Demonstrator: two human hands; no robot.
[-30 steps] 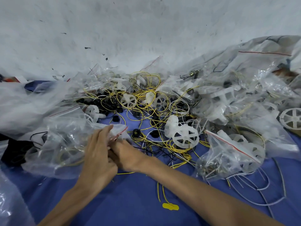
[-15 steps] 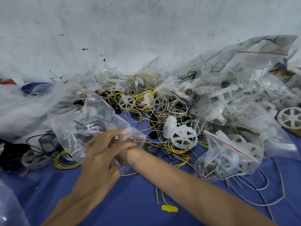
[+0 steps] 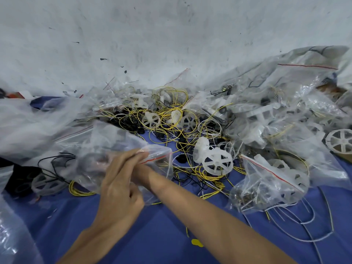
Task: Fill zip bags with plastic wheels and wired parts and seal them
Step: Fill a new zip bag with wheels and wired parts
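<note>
The zip bag (image 3: 114, 143) is held just above the blue cloth (image 3: 162, 235), left of centre. My left hand (image 3: 120, 189) pinches its mouth at the red seal strip (image 3: 158, 159). My right hand (image 3: 142, 170) lies behind the left hand and the film, so I cannot tell its grasp. Plastic wheels (image 3: 217, 164) and yellow wires (image 3: 171, 111) lie just beyond.

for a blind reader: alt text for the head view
The left hand pinches the red-striped mouth of a clear zip bag, hiding the right hand. Loose white wheels, yellow wires and filled bags lie on blue cloth.
</note>
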